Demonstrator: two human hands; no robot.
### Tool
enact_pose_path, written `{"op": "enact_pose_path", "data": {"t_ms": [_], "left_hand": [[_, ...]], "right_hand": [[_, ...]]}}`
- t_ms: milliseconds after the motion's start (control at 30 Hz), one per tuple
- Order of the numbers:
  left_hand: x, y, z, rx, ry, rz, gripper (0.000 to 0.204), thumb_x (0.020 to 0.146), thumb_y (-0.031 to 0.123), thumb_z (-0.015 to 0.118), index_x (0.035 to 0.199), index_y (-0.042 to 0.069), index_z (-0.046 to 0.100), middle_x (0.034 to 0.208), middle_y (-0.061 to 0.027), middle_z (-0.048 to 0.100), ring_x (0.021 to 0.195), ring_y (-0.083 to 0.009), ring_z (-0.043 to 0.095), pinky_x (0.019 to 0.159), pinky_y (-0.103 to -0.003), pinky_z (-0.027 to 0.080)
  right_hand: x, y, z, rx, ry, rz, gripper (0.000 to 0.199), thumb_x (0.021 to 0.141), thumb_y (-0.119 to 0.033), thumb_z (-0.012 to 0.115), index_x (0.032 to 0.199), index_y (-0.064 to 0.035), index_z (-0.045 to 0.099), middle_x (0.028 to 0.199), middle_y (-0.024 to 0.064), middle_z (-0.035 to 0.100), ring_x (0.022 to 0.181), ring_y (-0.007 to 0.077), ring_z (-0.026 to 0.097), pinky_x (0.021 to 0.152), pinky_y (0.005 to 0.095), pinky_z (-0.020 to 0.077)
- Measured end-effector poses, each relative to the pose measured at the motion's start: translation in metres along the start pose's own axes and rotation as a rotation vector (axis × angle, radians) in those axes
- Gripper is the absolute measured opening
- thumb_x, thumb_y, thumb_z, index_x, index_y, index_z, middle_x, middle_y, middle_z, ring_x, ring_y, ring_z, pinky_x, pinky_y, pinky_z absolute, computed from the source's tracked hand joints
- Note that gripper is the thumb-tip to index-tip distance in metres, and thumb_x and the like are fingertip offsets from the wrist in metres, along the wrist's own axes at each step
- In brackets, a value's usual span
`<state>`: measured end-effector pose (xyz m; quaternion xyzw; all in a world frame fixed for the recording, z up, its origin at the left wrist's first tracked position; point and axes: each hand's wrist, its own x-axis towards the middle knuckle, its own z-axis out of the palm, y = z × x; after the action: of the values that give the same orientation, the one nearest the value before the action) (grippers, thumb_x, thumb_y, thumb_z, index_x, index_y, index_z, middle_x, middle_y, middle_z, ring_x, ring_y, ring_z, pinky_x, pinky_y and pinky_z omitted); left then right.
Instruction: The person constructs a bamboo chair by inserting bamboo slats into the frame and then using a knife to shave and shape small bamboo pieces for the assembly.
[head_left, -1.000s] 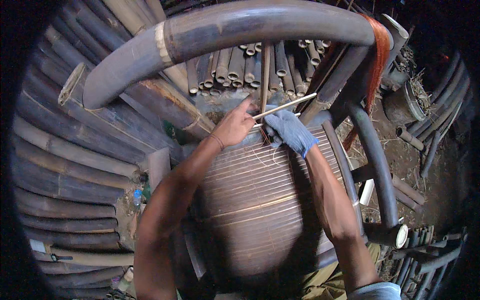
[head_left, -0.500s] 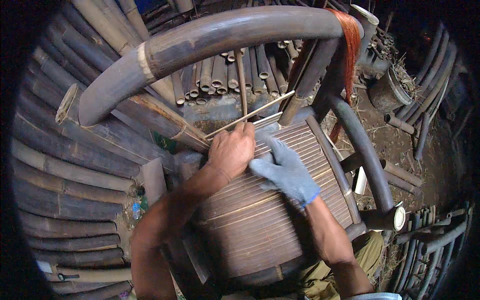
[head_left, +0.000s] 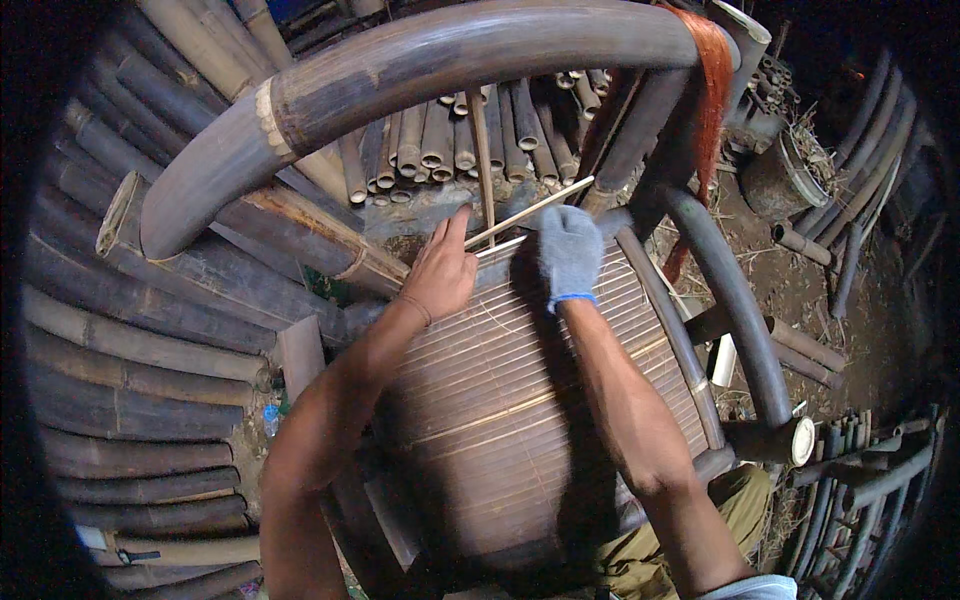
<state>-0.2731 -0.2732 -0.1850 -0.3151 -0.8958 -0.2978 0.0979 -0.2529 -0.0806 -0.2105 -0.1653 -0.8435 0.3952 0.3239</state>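
Note:
A bamboo chair stands below me, its slatted seat made of thin strips and its thick curved back rail arching overhead. My left hand, bare, rests at the seat's far edge with its fingers on a thin pale bamboo strip that slants up to the right. My right hand, in a grey-blue glove, grips the same end of the seat beside that strip. A second thin stick stands upright just behind the hands.
Stacked dark bamboo poles fill the left side, and cut pole ends show behind the chair. An orange cloth strip hangs on the right upright. Curved armrest, more poles and dirt ground lie to the right.
Both hands have shifted toward the seat's far edge. The gloved right hand moved up from the seat's middle to the rear edge; the pale strip stays between the hands.

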Motion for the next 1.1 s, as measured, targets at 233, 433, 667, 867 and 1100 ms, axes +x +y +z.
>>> {"op": "enact_pose_path", "data": {"t_ms": [233,433,667,867,1100], "left_hand": [[0.017,-0.01,-0.006,-0.357,-0.138,-0.026,0.066,0.089,0.007,0.045,0.151,0.0,0.026,0.148,-0.0296,0.036,0.11,-0.0401,0.059,0.098,-0.045,0.044],[0.02,-0.013,0.003,-0.32,-0.268,-0.175,0.062,0.087,0.003,0.047,0.147,-0.002,0.033,0.124,-0.0251,0.062,0.116,-0.0306,0.063,0.102,-0.039,0.045],[0.019,-0.016,0.008,-0.34,-0.118,-0.053,0.04,0.087,0.012,0.058,0.124,-0.004,0.055,0.112,-0.0254,0.067,0.104,-0.0375,0.066,0.091,-0.044,0.051],[0.013,0.003,0.012,-0.036,-0.008,-0.154,0.029,0.086,0.021,0.067,0.109,0.005,0.068,0.095,-0.02,0.071,0.087,-0.0349,0.07,0.079,-0.044,0.054],[0.014,0.011,0.021,0.065,-0.013,-0.314,0.029,0.085,0.03,0.068,0.107,0.012,0.069,0.093,-0.0183,0.071,0.088,-0.0398,0.068,0.077,-0.05,0.052]], "right_hand": [[0.027,0.007,0.016,-0.151,-0.644,-0.651,0.018,0.088,-0.017,0.053,0.087,-0.0025,0.063,0.086,0.0177,0.065,0.082,0.0376,0.065,0.069,0.0464,0.0513],[0.051,0.005,0.013,-0.096,-1.009,-0.445,0.014,0.087,-0.015,0.053,0.089,-0.0036,0.061,0.084,0.0142,0.062,0.082,0.0333,0.064,0.069,0.0439,0.0514],[0.051,0.013,0.015,-0.252,-0.908,-0.604,0.018,0.084,-0.016,0.058,0.092,-0.0035,0.067,0.094,0.0205,0.068,0.086,0.0381,0.066,0.069,0.0462,0.0528],[0.043,-0.006,0.005,-0.139,-0.887,-0.501,0.021,0.087,-0.018,0.055,0.096,-0.0029,0.066,0.094,0.0225,0.067,0.092,0.0389,0.065,0.076,0.0467,0.0523],[0.04,-0.017,-0.001,-0.131,-0.957,-0.338,0.026,0.094,-0.022,0.047,0.098,-0.0027,0.065,0.099,0.0223,0.066,0.094,0.0403,0.064,0.08,0.0459,0.0519]]}}
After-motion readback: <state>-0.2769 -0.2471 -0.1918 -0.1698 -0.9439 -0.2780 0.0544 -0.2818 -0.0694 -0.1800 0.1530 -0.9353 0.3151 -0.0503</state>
